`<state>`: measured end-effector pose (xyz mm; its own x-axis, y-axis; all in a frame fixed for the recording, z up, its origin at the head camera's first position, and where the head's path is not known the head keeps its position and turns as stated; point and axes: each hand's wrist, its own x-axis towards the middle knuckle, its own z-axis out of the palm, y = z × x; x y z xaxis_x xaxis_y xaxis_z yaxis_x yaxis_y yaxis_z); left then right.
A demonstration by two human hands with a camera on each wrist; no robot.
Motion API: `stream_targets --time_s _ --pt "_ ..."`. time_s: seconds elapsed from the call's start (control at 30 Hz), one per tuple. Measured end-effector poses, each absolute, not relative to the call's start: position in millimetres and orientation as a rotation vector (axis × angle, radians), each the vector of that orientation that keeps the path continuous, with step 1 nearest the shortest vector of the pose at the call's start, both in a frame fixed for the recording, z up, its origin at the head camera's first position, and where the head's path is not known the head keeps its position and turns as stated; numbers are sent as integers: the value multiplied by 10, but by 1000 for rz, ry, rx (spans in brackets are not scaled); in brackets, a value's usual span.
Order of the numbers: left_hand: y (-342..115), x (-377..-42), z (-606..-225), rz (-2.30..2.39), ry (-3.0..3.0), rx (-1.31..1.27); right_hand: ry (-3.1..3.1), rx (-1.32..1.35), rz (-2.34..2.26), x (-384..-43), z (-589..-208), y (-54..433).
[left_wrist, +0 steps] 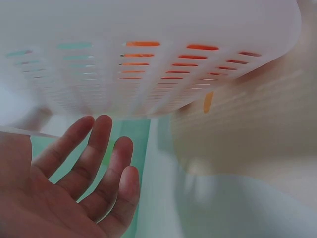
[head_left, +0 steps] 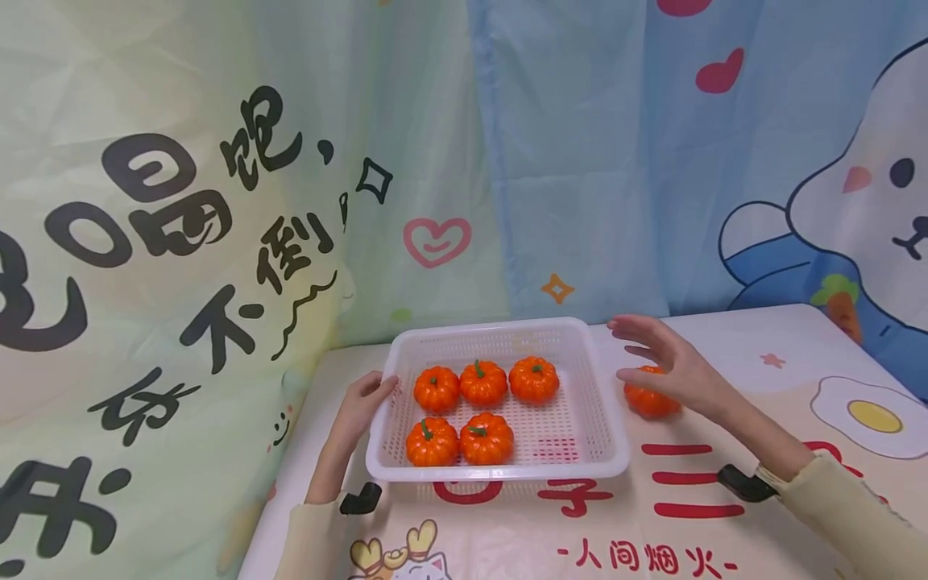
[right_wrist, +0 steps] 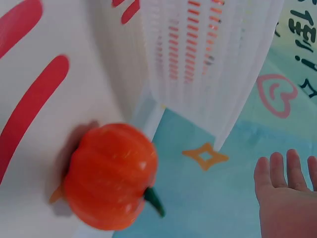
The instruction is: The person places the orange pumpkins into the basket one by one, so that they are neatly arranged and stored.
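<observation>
A white plastic basket [head_left: 500, 474] holds several small orange pumpkins, three in its back row and two in front. My left hand [head_left: 358, 411] holds the basket's left side, thumb at the rim; in the left wrist view its fingers [left_wrist: 106, 173] reach along the outside, under the slotted wall. To the right of the basket, another orange pumpkin [head_left: 644, 399] with a green stem lies on the table, partly covered by my right hand [head_left: 681, 370] in the head view. The right hand's fingers are spread and relaxed, with nothing in them, near the basket's right side.
The table [head_left: 616, 532] wears a printed cloth with red characters and a fried egg picture [head_left: 870, 415]. A printed curtain [head_left: 580, 161] hangs right behind the table and along its left side.
</observation>
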<state>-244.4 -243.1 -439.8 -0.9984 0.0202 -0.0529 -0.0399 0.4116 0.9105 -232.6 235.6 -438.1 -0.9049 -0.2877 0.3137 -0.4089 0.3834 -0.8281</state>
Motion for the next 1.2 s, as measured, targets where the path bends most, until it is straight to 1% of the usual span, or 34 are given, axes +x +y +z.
stream_targets --time_s 0.5,0.67,0.97,1.03,1.2 --pt "-2444 -2442 -4405 1673 2592 0 -2547 538 1460 -2410 -4611 2681" --pt "-2443 -2446 -4407 1681 2585 1 -2630 454 1437 -2423 -4736 2771" --pt "-2439 -2449 -4416 1674 2589 -28 -2805 409 1463 -2473 -4998 2916" --pt "-2467 -2503 -4514 1682 2600 -35 -2838 395 1458 -2469 -5038 2929" --pt "-2482 -2519 -4541 1703 2585 -26 -2908 366 1405 -2460 -5129 2928"
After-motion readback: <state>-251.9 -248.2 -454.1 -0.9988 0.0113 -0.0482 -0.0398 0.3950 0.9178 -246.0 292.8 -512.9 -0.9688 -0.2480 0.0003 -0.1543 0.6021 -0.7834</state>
